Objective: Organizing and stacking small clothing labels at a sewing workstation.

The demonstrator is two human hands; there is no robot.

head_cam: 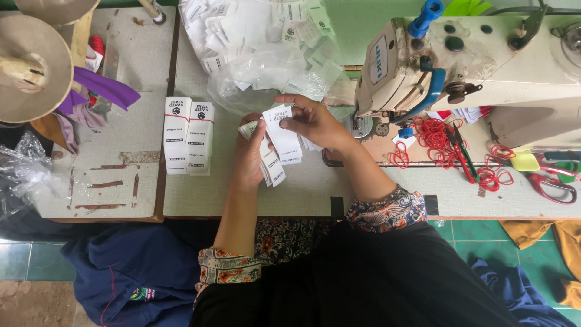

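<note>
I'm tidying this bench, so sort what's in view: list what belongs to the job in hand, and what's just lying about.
In use:
- left hand and right hand, both holding white labels
- banded label bundles
- clear bag of labels

Lying about:
- red rubber bands
- scissors
- purple cloth
- sewing machine, hands off it

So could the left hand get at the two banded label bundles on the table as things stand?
Probably yes: the bundles lie just beside the left hand with bare table between, though that hand already holds loose labels.
</note>
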